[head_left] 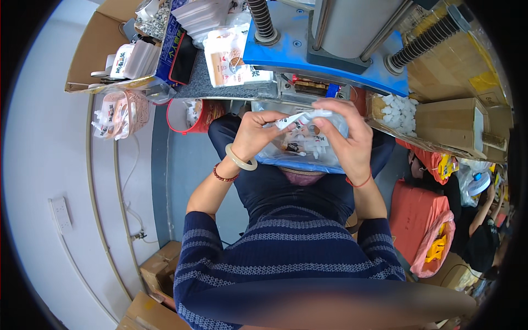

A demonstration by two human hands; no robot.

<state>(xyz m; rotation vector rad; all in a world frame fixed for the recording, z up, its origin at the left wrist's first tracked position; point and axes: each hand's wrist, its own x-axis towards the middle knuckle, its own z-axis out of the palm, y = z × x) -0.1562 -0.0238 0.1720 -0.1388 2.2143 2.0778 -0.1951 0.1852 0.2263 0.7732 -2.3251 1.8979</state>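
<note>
Grey worktop (201,86) stretches left of the press (341,38), and nearer me than the press my left hand (254,132) pinches one end of a pouch (294,119), my right hand (353,137) the other, probably to keep it steady over the tub (301,164).

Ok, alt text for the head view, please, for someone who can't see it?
A person's left hand and right hand hold a small white pouch above clear plastic holding printed packs. Beyond stands a blue press.
</note>
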